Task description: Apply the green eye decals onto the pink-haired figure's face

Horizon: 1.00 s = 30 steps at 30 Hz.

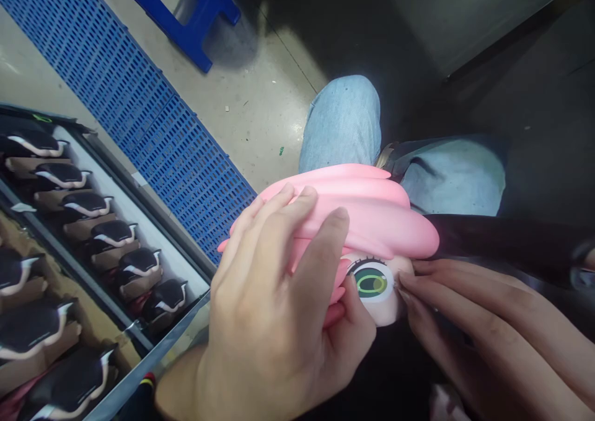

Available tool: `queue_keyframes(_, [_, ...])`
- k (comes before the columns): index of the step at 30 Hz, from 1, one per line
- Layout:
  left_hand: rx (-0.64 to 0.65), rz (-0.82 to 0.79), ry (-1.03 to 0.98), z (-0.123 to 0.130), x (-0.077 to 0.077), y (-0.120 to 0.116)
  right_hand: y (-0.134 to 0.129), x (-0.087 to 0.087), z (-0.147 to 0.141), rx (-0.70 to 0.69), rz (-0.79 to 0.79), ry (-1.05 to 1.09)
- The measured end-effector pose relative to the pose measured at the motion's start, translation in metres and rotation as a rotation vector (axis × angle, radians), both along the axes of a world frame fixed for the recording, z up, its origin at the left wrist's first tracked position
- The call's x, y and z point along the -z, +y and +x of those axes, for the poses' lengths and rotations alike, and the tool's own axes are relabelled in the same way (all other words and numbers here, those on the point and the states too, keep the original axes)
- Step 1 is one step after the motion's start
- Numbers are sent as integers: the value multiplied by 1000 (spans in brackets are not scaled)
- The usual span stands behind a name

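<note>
A doll head (372, 222) with glossy pink moulded hair and a large green eye (370, 283) lies tilted over my lap. My left hand (274, 303) grips it from the left, fingers spread over the pink hair and thumb beside the eye. From the right, my right hand (478, 315) reaches in with fingers pressed together, the tips against the face beside the eye. Whether those fingertips pinch something small cannot be made out. The rest of the face is hidden by the hands and the hair.
At left stands a divided crate (174, 328) with rows of black-and-pale figure parts (88, 204) in cardboard slots. A blue perforated mat (171, 142) runs diagonally across the floor. A blue plastic stool (199, 18) stands at the top. My knees in light jeans (341, 123) are ahead.
</note>
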<state>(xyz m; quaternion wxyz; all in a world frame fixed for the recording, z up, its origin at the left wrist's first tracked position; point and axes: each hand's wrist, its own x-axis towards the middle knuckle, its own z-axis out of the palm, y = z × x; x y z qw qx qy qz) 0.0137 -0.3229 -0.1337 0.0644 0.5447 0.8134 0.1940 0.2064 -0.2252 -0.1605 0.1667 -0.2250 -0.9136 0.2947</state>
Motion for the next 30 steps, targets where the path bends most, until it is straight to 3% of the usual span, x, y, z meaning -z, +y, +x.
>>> queue_keyframes(3, [11,-10,-1,-1,-1,0,-3,1,0,59,1,3])
queue_keyframes(20, [20,-37,-31,-3,-2,-1,-5,7,4,21,-59,79])
queue_keyframes(30, [10,22,-31,-1,2,-3,-9,9,4,85,-140,102])
